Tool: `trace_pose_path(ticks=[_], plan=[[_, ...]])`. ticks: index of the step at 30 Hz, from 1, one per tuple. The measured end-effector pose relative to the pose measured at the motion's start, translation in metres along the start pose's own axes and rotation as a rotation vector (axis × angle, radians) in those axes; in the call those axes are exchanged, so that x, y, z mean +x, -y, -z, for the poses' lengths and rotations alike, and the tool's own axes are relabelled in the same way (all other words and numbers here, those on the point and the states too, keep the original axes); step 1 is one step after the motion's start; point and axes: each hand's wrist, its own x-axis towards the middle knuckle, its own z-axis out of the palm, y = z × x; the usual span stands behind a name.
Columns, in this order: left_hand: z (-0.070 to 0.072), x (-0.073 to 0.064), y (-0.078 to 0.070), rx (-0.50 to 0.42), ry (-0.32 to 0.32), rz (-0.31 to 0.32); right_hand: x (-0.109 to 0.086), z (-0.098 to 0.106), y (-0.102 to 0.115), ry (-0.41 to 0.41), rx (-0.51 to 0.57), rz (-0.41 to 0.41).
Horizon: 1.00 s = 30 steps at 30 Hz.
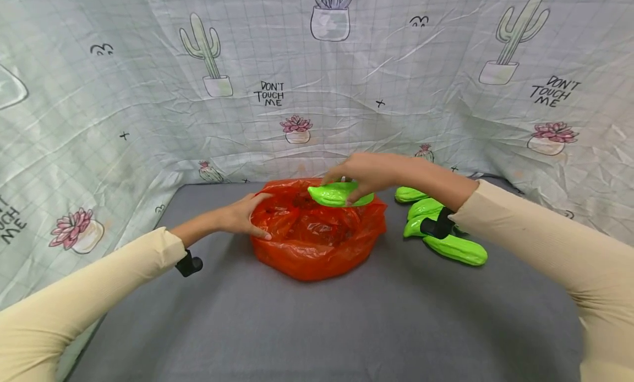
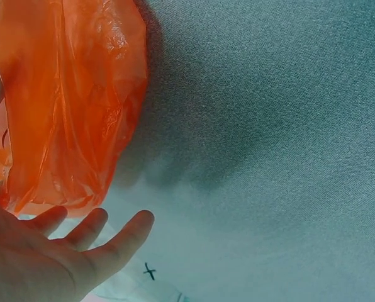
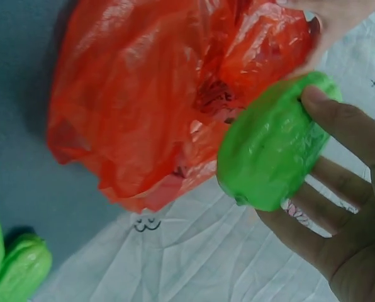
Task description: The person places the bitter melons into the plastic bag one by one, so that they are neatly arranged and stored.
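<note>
A red plastic bag (image 1: 312,263) sits on the grey cloth with its mouth spread wide. At its left rim is my left hand (image 1: 241,214), thumb and fingers spread apart against the film. Over the bag's right side, my right hand (image 1: 366,172) grips a bright green, ridged gourd (image 1: 328,195) from above. The right wrist view shows the gourd (image 3: 272,148) between the thumb and the fingers, tilted beside the bag. In the left wrist view, the fingers (image 2: 115,248) extend straight past the bag's edge.
Several more green gourds (image 1: 458,251) lie on the grey cloth (image 1: 317,327) right of the bag, partly hidden by the right forearm and its black wrist camera (image 1: 438,226). A pale printed curtain (image 1: 346,96) hangs behind and along the sides.
</note>
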Motion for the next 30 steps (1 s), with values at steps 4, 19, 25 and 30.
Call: trace_pose_path(ticks=[4,19,25,30], plan=[[-0.001,-0.001,0.001,-0.004,0.006,0.008,0.017,0.004,0.002,0.075,0.002,0.047],[-0.001,0.0,0.002,0.001,0.024,0.026,0.072,0.007,0.002,0.225,0.01,0.007],[0.0,0.0,0.002,0.003,0.023,0.015,0.087,0.004,-0.004,0.237,0.013,-0.019],[0.001,0.0,0.002,-0.012,0.027,0.005,0.093,0.002,-0.009,0.246,0.033,-0.047]])
